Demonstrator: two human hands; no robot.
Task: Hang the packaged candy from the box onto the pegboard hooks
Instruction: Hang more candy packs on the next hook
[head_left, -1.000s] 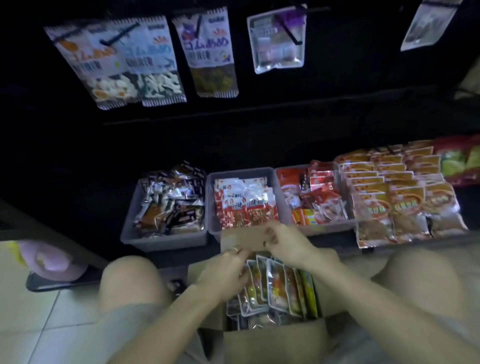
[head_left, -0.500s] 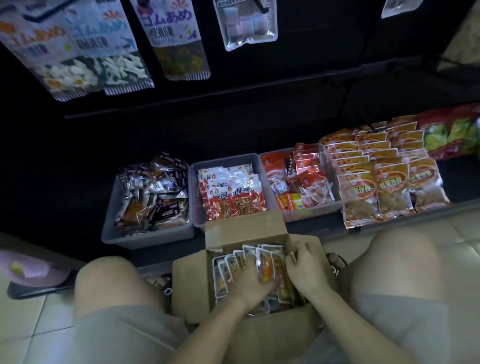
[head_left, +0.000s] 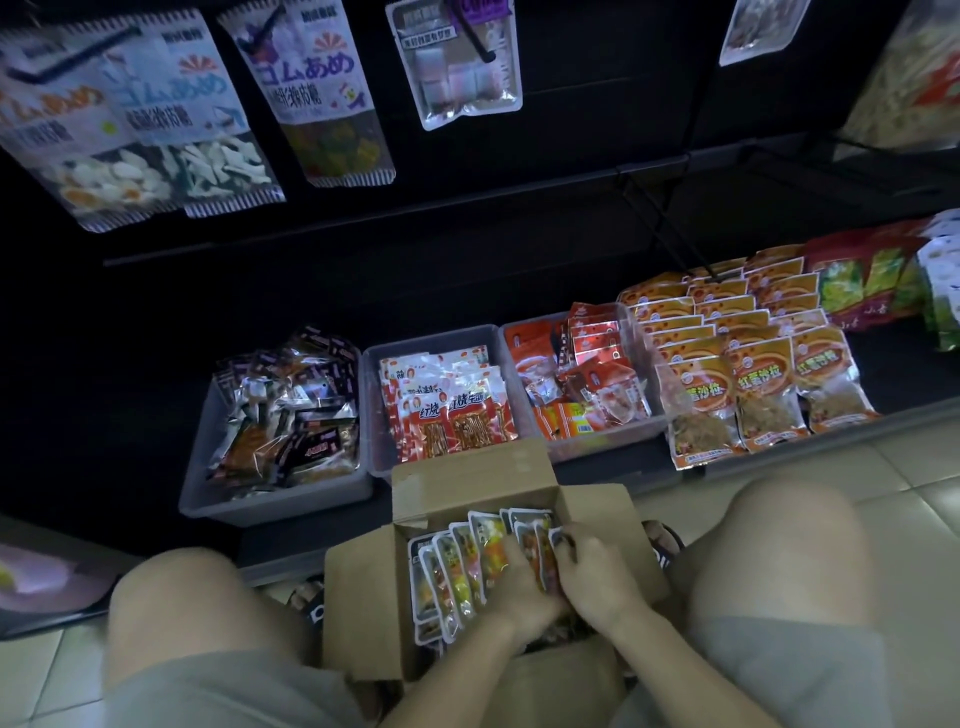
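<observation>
left hand (head_left: 522, 584): grip grasping candy packets (head_left: 470, 564) | right hand (head_left: 597, 577): grip pinching a packet in same stack | packets standing upright in cardboard box (head_left: 363, 587)

The open brown cardboard box (head_left: 457, 483) looks matt and papery, with a strip of smooth tape on its flap. The clear-fronted candy packets (head_left: 467, 566) inside are glossy plastic film. The grey rectangular bins (head_left: 270, 501) look like smooth, dull plastic. The pale floor tiles (head_left: 904, 467) have a slight sheen.
</observation>
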